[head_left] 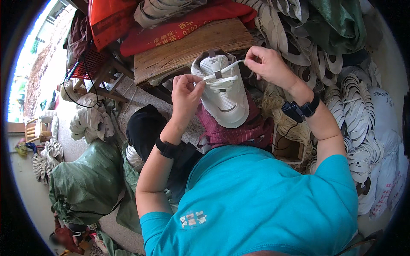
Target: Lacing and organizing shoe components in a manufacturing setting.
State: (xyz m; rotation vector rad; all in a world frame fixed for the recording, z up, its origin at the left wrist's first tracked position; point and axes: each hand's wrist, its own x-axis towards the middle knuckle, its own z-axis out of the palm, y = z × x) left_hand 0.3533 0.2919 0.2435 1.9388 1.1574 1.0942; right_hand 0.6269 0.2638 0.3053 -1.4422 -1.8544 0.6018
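A white sneaker upper (229, 112) with a perforated tongue rests in front of me, its toe pointing toward my body. A flat white shoelace (232, 67) runs across its upper eyelets. On the right, the thumb and forefinger of my right hand (269, 66) pinch one stretch of the lace and hold it out from the shoe. My left hand (187, 91) is closed at the left eyelet edge, its fingertips pinching the lace there. Beneath the toe lies maroon striped cloth (213, 131) over my lap.
Just beyond the shoe stands a worn wooden bench (192, 42) with a red bag (171, 32) on it. Bundles of white shoe parts (356, 115) hang and pile up on the right. Green sacks (87, 179) sit on the floor at left, near a red basket (87, 63).
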